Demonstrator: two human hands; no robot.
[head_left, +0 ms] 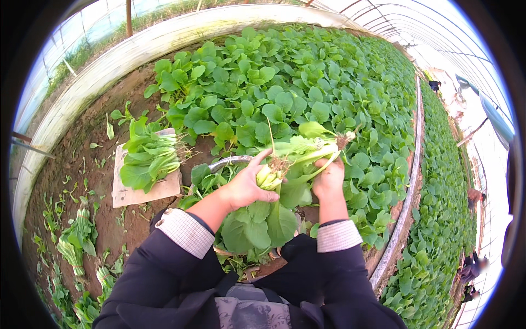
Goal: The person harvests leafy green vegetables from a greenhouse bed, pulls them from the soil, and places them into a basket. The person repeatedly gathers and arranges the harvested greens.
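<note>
My left hand (249,185) is closed round a bunch of leafy greens (268,176), their pale stems and muddy roots up and the broad leaves hanging below. Beside it, my right hand (330,178) grips another leafy green plant (311,156), whose root end points to the upper right and whose leaves reach over toward the left hand. The two lots of greens overlap between my hands. To the left, a pile of pulled greens (149,156) lies on a flat tan board (148,196), roots toward the right.
Tied bundles of greens (82,226) lie on the soil at the left. A dense bed of growing greens (307,88) spreads ahead. A pale pipe-like strip (408,203) runs along the bed's right side. Other people (472,268) are far off at the right edge.
</note>
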